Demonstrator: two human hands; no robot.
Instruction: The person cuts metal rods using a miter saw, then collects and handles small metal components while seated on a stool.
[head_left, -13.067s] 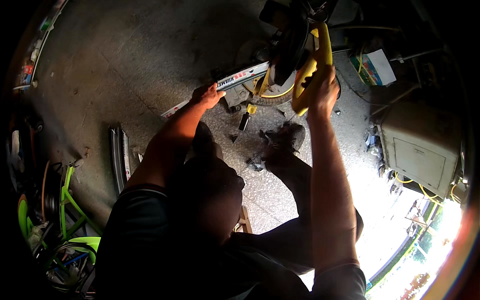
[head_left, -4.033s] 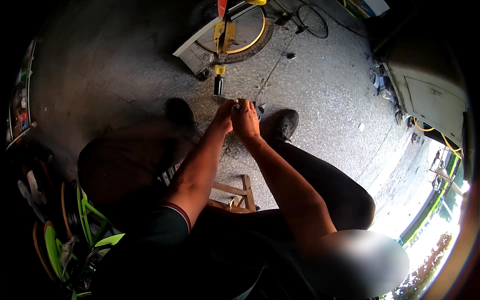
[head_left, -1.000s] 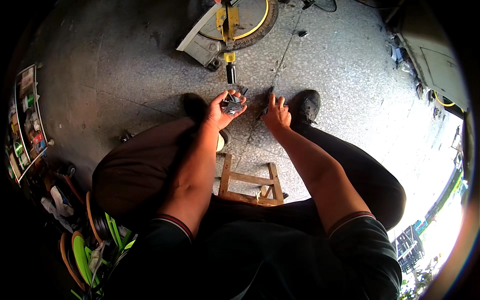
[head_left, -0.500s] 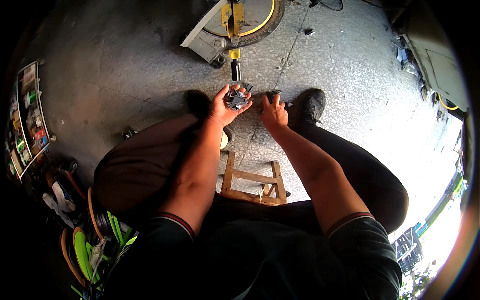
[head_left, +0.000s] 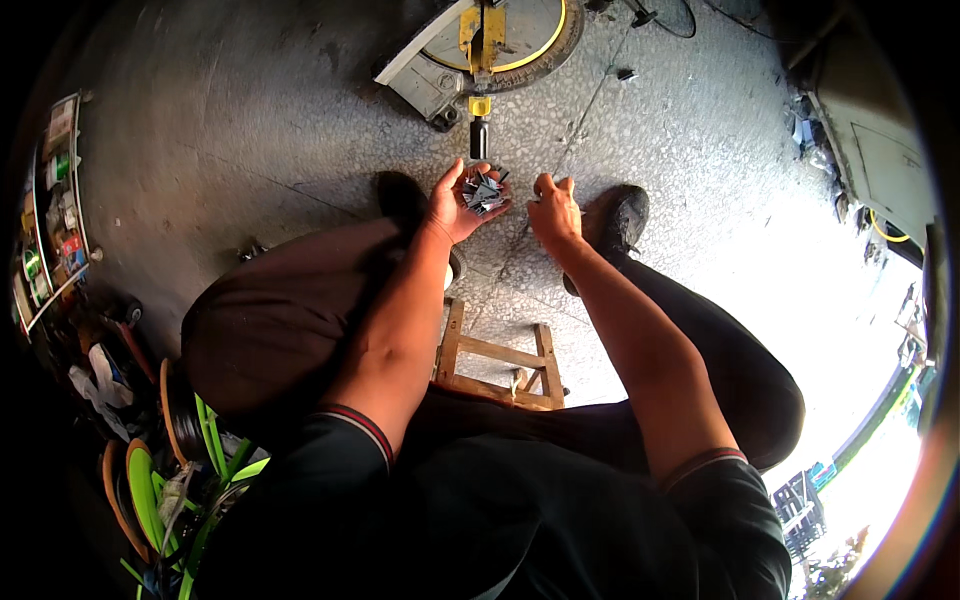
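Note:
My left hand (head_left: 453, 212) is palm up with its fingers curled around a heap of small, flat, dark grey offcuts (head_left: 484, 191). Some of the pieces have sharp, angular ends. To its right, a short gap away, my right hand (head_left: 556, 215) is raised over the floor with the fingers drawn in. Whatever sits inside its fingers is hidden or too small to name. Just beyond the left hand, the black handle (head_left: 479, 138) of a yellow and grey mitre saw (head_left: 425, 95) points toward me.
A wooden stool frame (head_left: 500, 352) stands between my legs on the speckled floor (head_left: 300, 130). My right shoe (head_left: 627, 215) is beside the right hand. Shelves (head_left: 62, 220) and green-rimmed wheels (head_left: 145, 490) are at left, a pale cabinet (head_left: 880, 160) at right. A small dark scrap (head_left: 627, 75) lies farther off.
My right hand has lifted and its fingers have closed; the dark pieces beneath it no longer show on the floor. My left hand still holds its heap. The whole view has shifted slightly.

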